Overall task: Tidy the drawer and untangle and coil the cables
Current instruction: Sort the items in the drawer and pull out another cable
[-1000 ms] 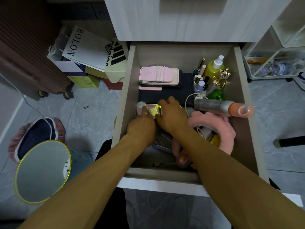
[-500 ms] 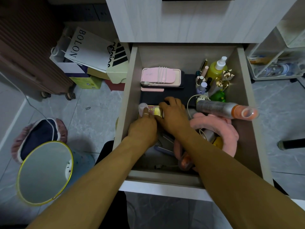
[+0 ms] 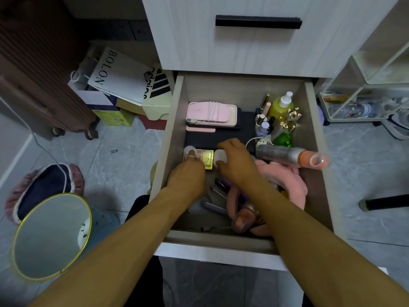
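While one white cable (image 3: 213, 111) sits coiled on the pink case (image 3: 199, 111), drawer (image 3: 168, 138) remains cluttered; left hand (image 3: 188, 176) apparently presses gold box (image 3: 205, 157), right hand (image 3: 234, 161) grips white object (image 3: 219, 156).

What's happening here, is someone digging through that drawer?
A person is tidying an open drawer, both hands inside it. The left hand rests on a small yellow box by the left wall, and the right hand holds a small white object beside it. At the back lies a pink case with a white cable wound round it; bottles stand in the right corner. A pink headband is still jumbled in front.
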